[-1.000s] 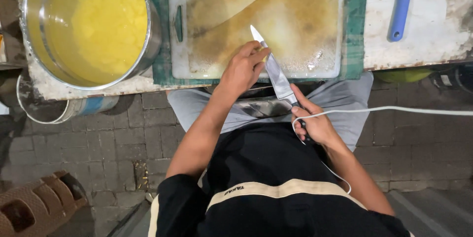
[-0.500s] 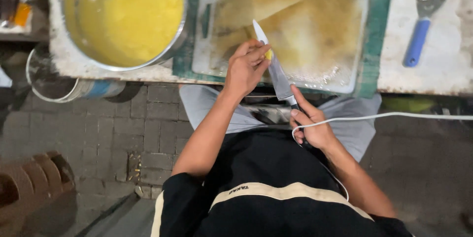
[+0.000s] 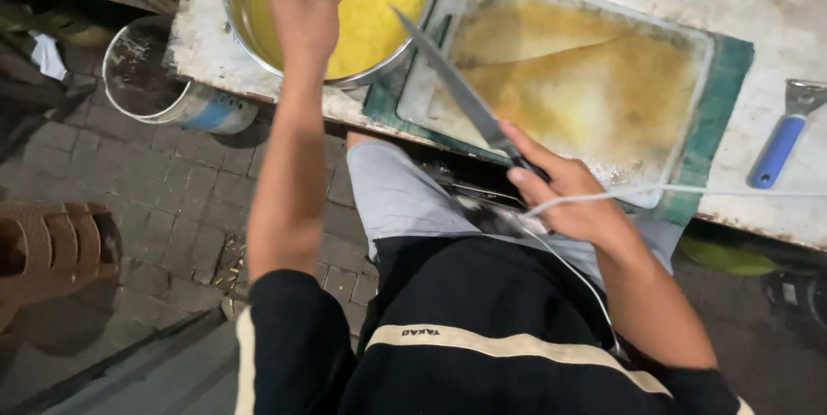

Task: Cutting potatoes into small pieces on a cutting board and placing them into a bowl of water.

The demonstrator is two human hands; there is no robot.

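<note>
The table (image 3: 775, 1) runs across the far side of both hands, its pale top worn and stained. On it, just beyond the right hand (image 3: 573, 199), lies a white cutting board (image 3: 680, 62) smeared with yellow juice, resting on a green mat (image 3: 728, 79). Beyond and under the left hand (image 3: 306, 10) stands a big metal bowl (image 3: 241, 1) full of yellow pieces; filled like that it is likely heavy, and its thin rim looks the natural place to grip it, with both hands.

The right hand is closed around the handle of a long knife (image 3: 452, 83), whose blade slants up and away toward the bowl, over the near left corner of the board. The blade looks stiff, sharp and probably slick with juice, so it is best held by the handle only. The left hand hovers over the bowl, fingers pinched together on what seems a small yellow bit, likely soft, wet and slippery; I cannot tell exactly what it is.

Well to the right of the right hand lies a blue-handled scraper (image 3: 780, 148).
</note>
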